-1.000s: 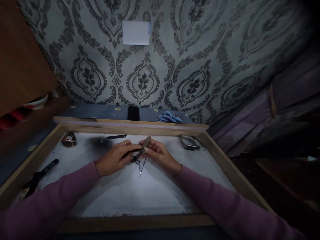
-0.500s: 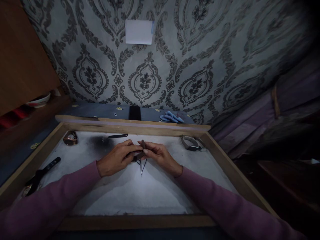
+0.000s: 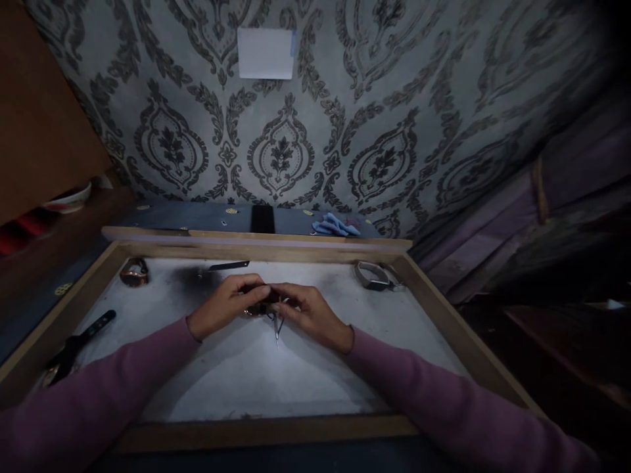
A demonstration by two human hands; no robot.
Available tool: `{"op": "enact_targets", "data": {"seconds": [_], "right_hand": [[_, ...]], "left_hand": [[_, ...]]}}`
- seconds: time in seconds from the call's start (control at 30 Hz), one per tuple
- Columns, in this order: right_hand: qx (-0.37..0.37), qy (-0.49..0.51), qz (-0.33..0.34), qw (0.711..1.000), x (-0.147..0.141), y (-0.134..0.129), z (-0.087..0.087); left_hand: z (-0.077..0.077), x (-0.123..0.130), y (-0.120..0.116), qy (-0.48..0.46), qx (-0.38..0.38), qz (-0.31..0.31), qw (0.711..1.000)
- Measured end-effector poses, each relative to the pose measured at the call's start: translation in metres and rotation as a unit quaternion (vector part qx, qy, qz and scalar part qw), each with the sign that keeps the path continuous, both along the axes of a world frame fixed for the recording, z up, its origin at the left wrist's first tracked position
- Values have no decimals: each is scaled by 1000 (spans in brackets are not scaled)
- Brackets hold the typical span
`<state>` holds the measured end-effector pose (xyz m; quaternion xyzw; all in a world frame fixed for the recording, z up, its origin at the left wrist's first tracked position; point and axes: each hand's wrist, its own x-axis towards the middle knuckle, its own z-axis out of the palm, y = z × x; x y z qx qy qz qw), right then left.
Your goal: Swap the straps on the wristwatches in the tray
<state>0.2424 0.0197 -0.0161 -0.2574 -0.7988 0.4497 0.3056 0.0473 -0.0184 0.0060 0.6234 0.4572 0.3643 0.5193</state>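
Over the middle of the white-floored wooden tray (image 3: 276,430), my two hands meet around a small wristwatch (image 3: 254,309) with a dark brown strap. My left hand (image 3: 229,303) is closed on it, the thumb pressing from above. My right hand (image 3: 315,314) pinches the strap side, fingertips close to the left thumb. Much of the watch is hidden behind the fingers. Just below the fingertips, a thin pointed metal tool (image 3: 277,334) and a dark loop beside it show against the white floor; whether a hand holds the tool I cannot tell.
Inside the tray lie a rose-gold watch (image 3: 134,272), a black-strapped watch (image 3: 81,341), a dark flat blade (image 3: 229,265) and a grey-banded watch (image 3: 372,276). Beyond the back rim are a black phone-like slab (image 3: 262,219) and a crumpled blue cloth (image 3: 336,225).
The brown strap, upright between my fingertips before, is now lower and mostly covered. My left thumb has come over the top, and the watch case shows under the left hand. The view shifted slightly.
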Motion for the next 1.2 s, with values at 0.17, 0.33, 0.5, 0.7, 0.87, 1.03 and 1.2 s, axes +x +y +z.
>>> {"op": "enact_targets", "data": {"seconds": [0.17,0.33,0.5,0.7,0.87,1.03,1.2], "right_hand": [[-50,13,-12,999,1,2,-6],[-170,69,23,983,-2,4,-11],[-252,101,56,961,-3,8,-12],[-262,93,68,958,-4,5,-3],[-262,93,25,960,-5,4,-4],[-282,110,-1,953,-4,7,-8],[-291,126,-8,948,-4,6,-7]], "left_hand": [[-7,-3,3,-12,-17,19,1000],[-7,-4,3,4,-13,27,1000],[-4,-3,3,23,0,21,1000],[-6,-2,2,110,51,23,992],[-2,-6,4,8,13,-6,1000],[3,-18,10,-20,-25,-49,998],[3,-16,8,56,11,-84,995]]}}
